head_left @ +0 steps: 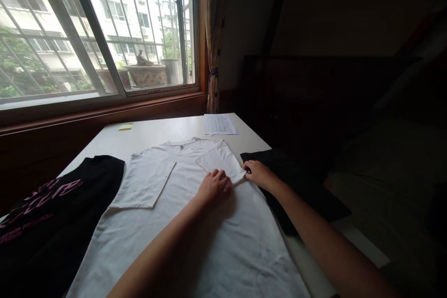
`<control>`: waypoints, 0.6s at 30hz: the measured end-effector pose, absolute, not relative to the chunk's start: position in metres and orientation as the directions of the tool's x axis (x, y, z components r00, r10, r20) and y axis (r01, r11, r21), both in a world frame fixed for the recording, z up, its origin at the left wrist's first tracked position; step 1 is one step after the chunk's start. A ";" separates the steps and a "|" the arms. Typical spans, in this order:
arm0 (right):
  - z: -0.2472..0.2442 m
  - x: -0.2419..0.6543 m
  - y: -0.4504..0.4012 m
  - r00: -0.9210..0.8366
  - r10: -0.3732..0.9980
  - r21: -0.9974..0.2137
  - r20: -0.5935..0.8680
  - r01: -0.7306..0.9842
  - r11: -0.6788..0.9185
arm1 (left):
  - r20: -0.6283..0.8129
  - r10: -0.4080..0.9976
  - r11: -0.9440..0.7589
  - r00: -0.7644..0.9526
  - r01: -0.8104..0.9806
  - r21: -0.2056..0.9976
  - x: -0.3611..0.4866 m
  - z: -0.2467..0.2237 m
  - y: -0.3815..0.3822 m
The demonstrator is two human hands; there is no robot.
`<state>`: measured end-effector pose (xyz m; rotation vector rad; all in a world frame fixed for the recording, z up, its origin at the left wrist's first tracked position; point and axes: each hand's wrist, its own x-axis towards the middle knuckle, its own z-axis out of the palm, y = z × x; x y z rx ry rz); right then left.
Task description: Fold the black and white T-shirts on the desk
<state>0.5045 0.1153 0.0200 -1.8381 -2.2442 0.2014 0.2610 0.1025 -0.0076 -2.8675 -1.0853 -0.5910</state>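
A white T-shirt (188, 223) lies spread on the table, its neckline at the far end. Both sleeves are folded inward over the body. My left hand (214, 184) is closed at the lower edge of the right-hand sleeve (223, 158), fingers curled on the fabric. At that sleeve's outer fold, by the shirt's side edge, my right hand (261, 174) pinches the cloth between thumb and fingers. The left-hand sleeve (146, 184) lies flat, with neither hand on it.
A black garment with pink lettering (59, 205) lies left of the shirt, and a dark cloth (307, 191) lies to the right. On the white table (157, 130) are printed sheets (220, 124) and yellow sticky notes (125, 126). Beyond is a barred window (122, 32) with a curtain (212, 46).
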 end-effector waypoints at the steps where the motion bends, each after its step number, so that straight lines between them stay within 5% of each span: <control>1: 0.019 0.506 0.116 -0.175 0.979 -0.275 0.099 0.941 0.196 | 0.352 0.643 -0.749 0.680 0.654 0.104 0.261 -0.009 0.103; 12: -0.004 0.507 0.111 0.025 0.971 -0.373 0.238 0.925 0.067 | 0.416 0.687 -0.691 0.596 0.713 0.120 0.255 -0.010 0.105; 18: -0.011 0.505 0.099 -0.003 0.950 -0.226 0.312 0.971 0.077 | 0.397 0.696 -0.684 0.598 0.720 0.115 0.252 -0.010 0.106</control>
